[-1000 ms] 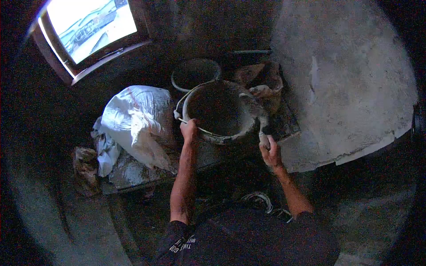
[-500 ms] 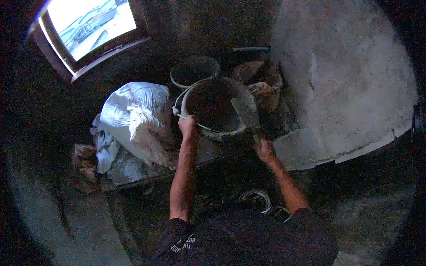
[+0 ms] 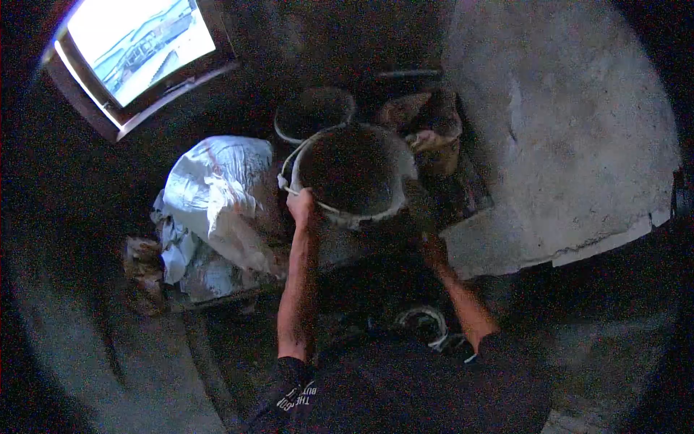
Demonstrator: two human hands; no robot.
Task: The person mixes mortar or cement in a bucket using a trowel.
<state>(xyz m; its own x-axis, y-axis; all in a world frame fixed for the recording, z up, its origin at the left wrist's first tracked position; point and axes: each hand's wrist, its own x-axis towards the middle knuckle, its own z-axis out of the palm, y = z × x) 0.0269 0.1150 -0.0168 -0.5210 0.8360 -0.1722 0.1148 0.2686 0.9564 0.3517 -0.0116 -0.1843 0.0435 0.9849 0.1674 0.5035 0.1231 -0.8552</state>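
Observation:
A large round bucket (image 3: 354,219) with a pale, crusted rim stands in front of me. My left hand (image 3: 303,205) is closed on its near left rim, beside the light handle. The bucket's inside is dark, so I cannot make out what it contains. At the bucket's right side, my right hand (image 3: 435,253) is closed around the handle of a trowel. The trowel's blade (image 3: 418,197) looks dark and smeared, just outside the right rim. A second bucket (image 3: 314,114) sits directly behind the first.
To the left lies a bulky white sack (image 3: 220,181), with crumpled bags beside it. An open brown paper bag (image 3: 437,148) stands behind the bucket on the right. A grey plastered slab or wall (image 3: 564,145) fills the right. A bright window (image 3: 141,47) is at upper left.
The trowel blade has swung from over the bucket's right inner wall to outside the rim, turning from pale to dark. My left hand keeps its hold on the rim.

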